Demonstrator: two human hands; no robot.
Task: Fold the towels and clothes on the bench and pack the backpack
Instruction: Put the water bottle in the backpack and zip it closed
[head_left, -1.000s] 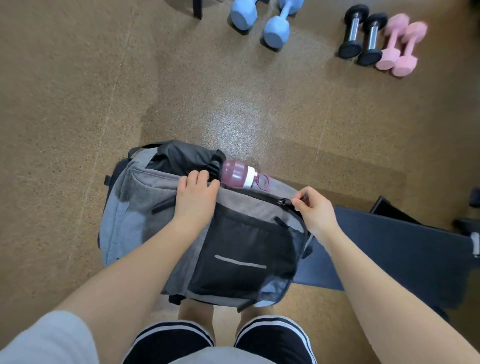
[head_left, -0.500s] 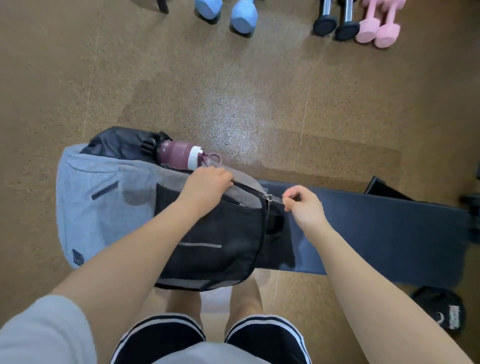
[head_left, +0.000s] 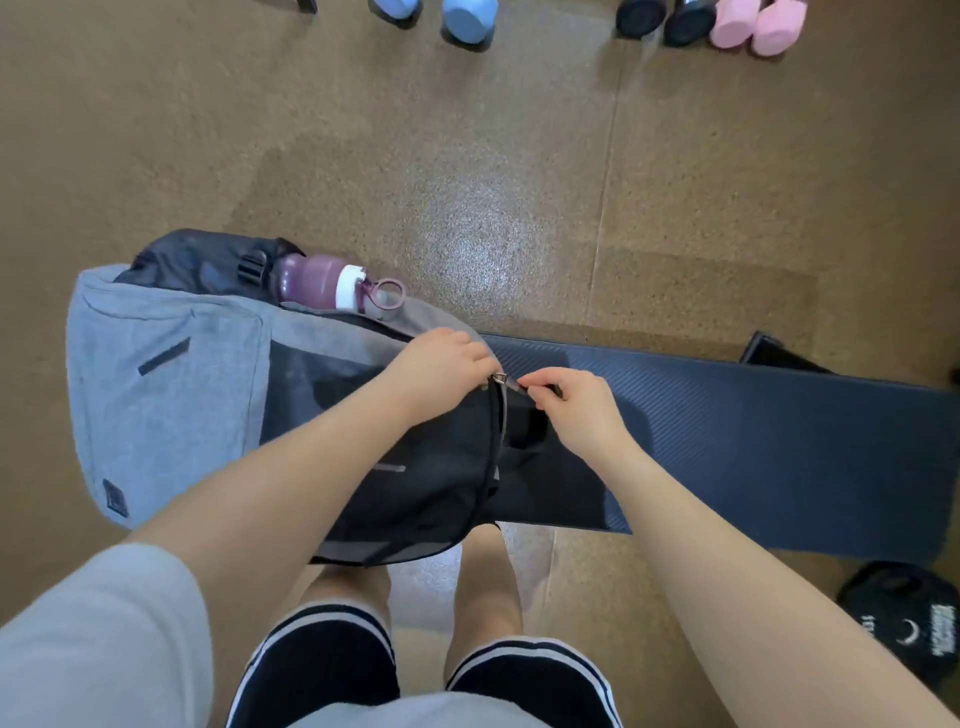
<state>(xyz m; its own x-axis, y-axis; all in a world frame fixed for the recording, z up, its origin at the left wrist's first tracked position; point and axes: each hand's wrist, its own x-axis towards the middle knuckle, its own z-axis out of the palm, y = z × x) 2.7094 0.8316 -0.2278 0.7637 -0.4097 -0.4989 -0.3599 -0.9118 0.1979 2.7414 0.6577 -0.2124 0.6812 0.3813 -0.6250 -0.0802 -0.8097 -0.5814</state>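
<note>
A grey and black backpack (head_left: 166, 384) lies on its side at the left end of the dark bench (head_left: 753, 441). A maroon water bottle (head_left: 317, 280) with a white collar sticks out of its side pocket. My left hand (head_left: 441, 364) grips the backpack's top edge beside the zipper. My right hand (head_left: 576, 410) pinches the zipper pull (head_left: 511, 382) at the backpack's top right corner. No towels or clothes show on the bench.
Blue dumbbells (head_left: 467, 23), black dumbbells (head_left: 660, 21) and pink dumbbells (head_left: 753, 28) stand on the brown floor at the far edge. A black weight with white print (head_left: 909, 623) lies on the floor at lower right. My legs stand just below the bench.
The backpack has swung to lie leftward on the bench end. My left hand has slid along its top edge toward the zipper. My right hand has drawn the zipper pull round the corner.
</note>
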